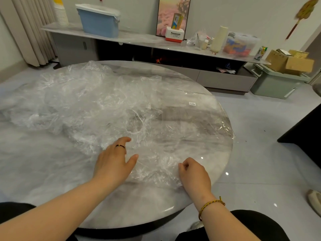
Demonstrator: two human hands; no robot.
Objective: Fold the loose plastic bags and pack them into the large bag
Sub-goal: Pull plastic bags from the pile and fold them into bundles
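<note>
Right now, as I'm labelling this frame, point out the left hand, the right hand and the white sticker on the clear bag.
left hand (pixel 112 161): head view, back of the hand.
right hand (pixel 195 174): head view, back of the hand.
white sticker (pixel 192 103): head view, the sticker's middle.

I take the long, low grey sideboard with the marble top (pixel 139 40) as my reference. On its left end I see a stack of white paper cups (pixel 61 14), with a blue plastic bin (pixel 99 23) beside them. At its middle a white-and-red Panasonic box (pixel 174 36) stands before a tall pink framed picture (pixel 172 13). Toward its right end sit a tall cream cylinder (pixel 219 39), a clear plastic tub of colourful items (pixel 240 45) and a green drink can (pixel 260 53). Off that end, brown cardboard boxes (pixel 291 64) rest on a pale green plastic crate (pixel 276 86). In front of it stands a round grey-white marble table (pixel 52 171).
</note>
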